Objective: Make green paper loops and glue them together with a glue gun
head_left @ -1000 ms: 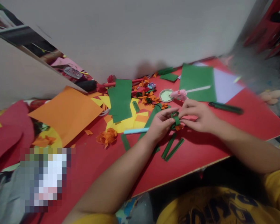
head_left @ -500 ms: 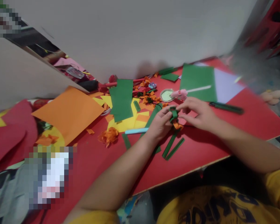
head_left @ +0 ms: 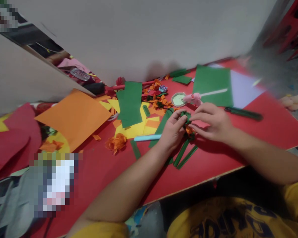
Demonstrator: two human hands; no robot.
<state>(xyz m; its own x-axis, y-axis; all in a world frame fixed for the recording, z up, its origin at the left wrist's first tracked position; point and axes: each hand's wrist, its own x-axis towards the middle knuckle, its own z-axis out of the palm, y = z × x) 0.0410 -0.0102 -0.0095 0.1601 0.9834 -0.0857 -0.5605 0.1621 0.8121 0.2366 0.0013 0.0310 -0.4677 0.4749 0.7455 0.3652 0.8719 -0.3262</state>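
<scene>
My left hand (head_left: 173, 130) pinches a small paper flower (head_left: 189, 130) between thumb and fingers. The flower has orange petals low down and a green paper part (head_left: 186, 115) above. From the other side, the fingertips of my right hand (head_left: 212, 124) are closed on the green part; the exact contact is partly hidden. Below the hands, two narrow folded green strips (head_left: 186, 158) lie on the table. A light blue stick (head_left: 147, 138) reaches under my left wrist. Just beyond the fingers stands a pink glue gun (head_left: 192, 98), its tip over a round lid (head_left: 178, 99).
Green sheets (head_left: 212, 84), a lilac sheet (head_left: 245, 89) and a dark green cutter (head_left: 244, 113) lie on the red table (head_left: 273, 125) at right. Leftward are an orange sheet (head_left: 73, 120), yellow scraps (head_left: 129, 130) and an orange paper flower (head_left: 116, 142). A wall (head_left: 176, 33) borders the back.
My right fingers have closed in on the green part, which has turned in my left hand. The view has shifted slightly; the things on the table lie as before.
</scene>
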